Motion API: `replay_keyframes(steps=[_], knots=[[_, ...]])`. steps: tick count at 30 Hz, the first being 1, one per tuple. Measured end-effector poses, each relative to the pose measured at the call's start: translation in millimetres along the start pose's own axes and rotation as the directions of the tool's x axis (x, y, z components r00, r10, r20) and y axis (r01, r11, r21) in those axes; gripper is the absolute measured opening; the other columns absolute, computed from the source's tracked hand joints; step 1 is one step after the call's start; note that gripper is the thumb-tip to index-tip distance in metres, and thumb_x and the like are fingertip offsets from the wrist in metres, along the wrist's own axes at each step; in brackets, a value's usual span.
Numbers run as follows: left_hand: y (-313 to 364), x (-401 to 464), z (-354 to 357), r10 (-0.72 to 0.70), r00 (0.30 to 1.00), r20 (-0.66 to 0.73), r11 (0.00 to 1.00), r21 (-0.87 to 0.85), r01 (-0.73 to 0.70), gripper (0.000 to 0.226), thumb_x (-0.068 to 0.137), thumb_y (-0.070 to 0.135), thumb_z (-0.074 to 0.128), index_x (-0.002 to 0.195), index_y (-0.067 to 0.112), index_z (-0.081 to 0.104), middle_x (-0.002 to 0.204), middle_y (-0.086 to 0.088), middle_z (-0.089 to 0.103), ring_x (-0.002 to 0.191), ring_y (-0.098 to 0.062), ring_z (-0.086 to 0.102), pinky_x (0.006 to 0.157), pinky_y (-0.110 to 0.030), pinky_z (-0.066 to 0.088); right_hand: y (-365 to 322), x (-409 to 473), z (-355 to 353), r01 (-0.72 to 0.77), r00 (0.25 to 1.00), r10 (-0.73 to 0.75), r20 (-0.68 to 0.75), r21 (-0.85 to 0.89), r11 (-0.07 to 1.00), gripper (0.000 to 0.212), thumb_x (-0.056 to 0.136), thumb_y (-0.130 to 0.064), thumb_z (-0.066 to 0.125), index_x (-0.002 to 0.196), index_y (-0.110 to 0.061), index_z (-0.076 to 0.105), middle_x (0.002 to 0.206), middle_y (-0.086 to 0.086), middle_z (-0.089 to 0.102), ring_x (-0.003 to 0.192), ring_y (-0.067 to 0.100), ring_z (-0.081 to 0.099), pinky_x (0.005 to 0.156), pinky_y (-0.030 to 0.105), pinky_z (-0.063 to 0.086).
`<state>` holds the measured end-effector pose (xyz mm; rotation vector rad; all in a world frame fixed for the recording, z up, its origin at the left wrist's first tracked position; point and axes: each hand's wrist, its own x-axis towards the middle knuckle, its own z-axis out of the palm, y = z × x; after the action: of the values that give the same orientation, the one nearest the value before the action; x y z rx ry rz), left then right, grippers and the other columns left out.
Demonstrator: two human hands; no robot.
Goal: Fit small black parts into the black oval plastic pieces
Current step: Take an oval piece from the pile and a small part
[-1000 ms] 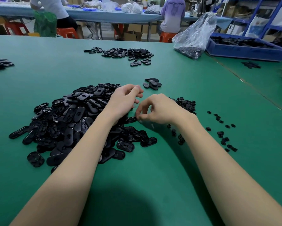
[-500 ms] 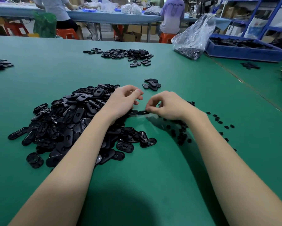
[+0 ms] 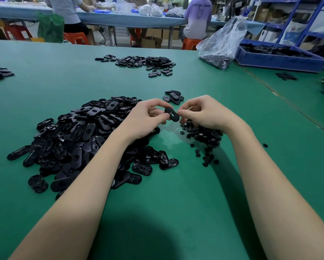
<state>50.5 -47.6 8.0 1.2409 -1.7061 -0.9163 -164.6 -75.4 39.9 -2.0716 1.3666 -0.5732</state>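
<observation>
Fingers: left hand (image 3: pixel 144 119) now pinches one black oval plastic piece (image 3: pixel 172 114), lifted clear of the green table (image 3: pixel 176 203) | right hand (image 3: pixel 204 113) curled at its right edge, small black part unseen | pick done, insertion next | supply: small-parts heap (image 3: pixel 204 134) near right.

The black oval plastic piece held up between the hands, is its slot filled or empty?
Empty: green table shows through the black oval plastic piece, pinched by the left hand.

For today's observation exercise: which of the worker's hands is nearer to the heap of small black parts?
Right. The right hand hovers directly over the heap of small black parts, while the left hand sits across the gap, beside the oval-piece pile.
</observation>
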Motion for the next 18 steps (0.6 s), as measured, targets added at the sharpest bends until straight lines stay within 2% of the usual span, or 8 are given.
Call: replay_keyframes(steps=[2,4,8,12,15,18], knots=[[-1.0,0.5,0.1,-0.008,1.000,-0.016,1.000,-0.005,0.008,0.020,0.094,0.016,0.067,0.107,0.030,0.070,0.087,0.002,0.077,0.091,-0.017,0.072,0.088,-0.041,0.058,4.6,1.3,-1.4,-0.054,0.999,0.053,-0.012,-0.107,0.993,0.010,0.090,-0.040,0.072,0.084,-0.033,0.076,0.077,-0.019,0.075,0.065,-0.008,0.061,0.070,0.024,0.046],[-1.5,0.8,0.3,-0.004,1.000,-0.024,1.000,0.000,0.004,0.022,0.094,0.015,0.066,0.109,0.031,0.070,0.084,0.003,0.076,0.089,-0.016,0.072,0.088,-0.038,0.058,9.4,1.2,-0.6,-0.117,0.993,0.120,0.000,-0.216,0.969,0.005,0.081,-0.041,0.080,0.081,-0.037,0.078,0.076,-0.021,0.074,0.079,-0.001,0.068,0.078,0.026,0.054],[-1.5,0.4,0.3,-0.008,1.000,-0.029,1.000,-0.016,0.007,0.022,0.094,0.017,0.067,0.109,0.034,0.071,0.086,0.003,0.076,0.087,-0.014,0.073,0.087,-0.034,0.058,11.8,1.0,6.7,-0.172,0.981,0.188,0.044,-0.248,0.953,0.013,0.071,-0.042,0.086,0.082,-0.042,0.079,0.075,-0.026,0.073,0.083,0.001,0.070,0.090,0.033,0.058],[-2.0,0.5,-1.7,-0.014,0.999,-0.031,1.000,-0.019,0.014,0.020,0.093,0.021,0.068,0.107,0.034,0.069,0.083,0.006,0.077,0.088,-0.012,0.072,0.084,-0.032,0.056,11.7,2.8,9.7,-0.162,0.984,0.176,0.035,-0.259,0.952,0.011,0.073,-0.042,0.084,0.080,-0.047,0.078,0.074,-0.028,0.072,0.085,-0.001,0.069,0.089,0.033,0.058],[-2.5,1.1,-1.8,-0.030,0.999,-0.028,0.999,-0.039,0.029,0.018,0.090,0.025,0.071,0.105,0.035,0.068,0.082,0.007,0.077,0.088,-0.012,0.072,0.081,-0.030,0.055,11.2,2.8,11.0,-0.151,0.987,0.158,0.000,-0.295,0.943,0.001,0.080,-0.043,0.078,0.080,-0.042,0.078,0.076,-0.024,0.072,0.088,0.003,0.068,0.086,0.031,0.057],[-3.3,1.3,-1.1,-0.043,0.999,-0.032,0.998,-0.046,0.042,0.017,0.087,0.028,0.075,0.100,0.037,0.069,0.084,0.006,0.077,0.090,-0.017,0.072,0.084,-0.036,0.055,10.3,2.3,10.0,-0.127,0.991,0.116,-0.060,-0.237,0.963,0.010,0.088,-0.041,0.071,0.080,-0.038,0.076,0.078,-0.021,0.073,0.084,0.004,0.068,0.081,0.029,0.054]])
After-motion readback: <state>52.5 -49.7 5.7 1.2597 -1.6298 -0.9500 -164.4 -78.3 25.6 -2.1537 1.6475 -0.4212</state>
